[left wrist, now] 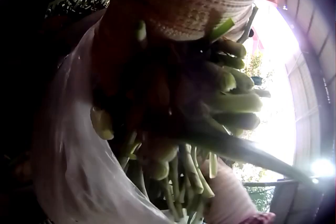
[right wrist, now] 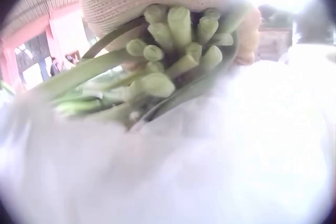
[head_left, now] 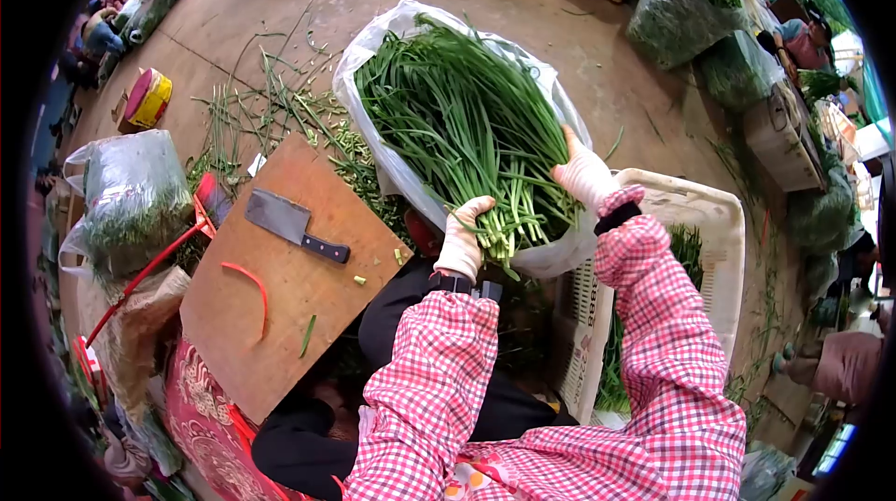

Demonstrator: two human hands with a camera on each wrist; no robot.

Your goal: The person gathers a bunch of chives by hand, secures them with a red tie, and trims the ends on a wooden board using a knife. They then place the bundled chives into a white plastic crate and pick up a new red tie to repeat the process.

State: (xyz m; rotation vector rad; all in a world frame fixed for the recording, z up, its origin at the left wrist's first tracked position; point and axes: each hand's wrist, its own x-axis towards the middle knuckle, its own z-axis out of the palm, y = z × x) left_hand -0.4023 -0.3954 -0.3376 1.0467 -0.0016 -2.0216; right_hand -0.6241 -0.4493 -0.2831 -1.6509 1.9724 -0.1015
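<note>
A large heap of long green chives (head_left: 457, 100) lies in an open white plastic bag (head_left: 359, 118), pale cut ends toward me. My left hand (head_left: 464, 232), in a white knit glove with bare fingertips, grips stalks at the near left side of the heap. On the right, my gloved right hand (head_left: 585, 172) holds another part of the bundle near the bag's rim. Cut stem ends (left wrist: 236, 82) stick out beneath the left glove in the left wrist view. In the right wrist view, fingers (right wrist: 249, 40) curl round a cluster of stems (right wrist: 178, 27) above the white plastic.
Left of the bag is a wooden board (head_left: 299, 314) with a cleaver (head_left: 280, 214), a red strip (head_left: 252, 291) and stem bits. A white plastic crate (head_left: 728, 258) with greens stands at right. Loose trimmings (head_left: 233, 118) litter the floor. A filled bag (head_left: 135, 188) sits at left.
</note>
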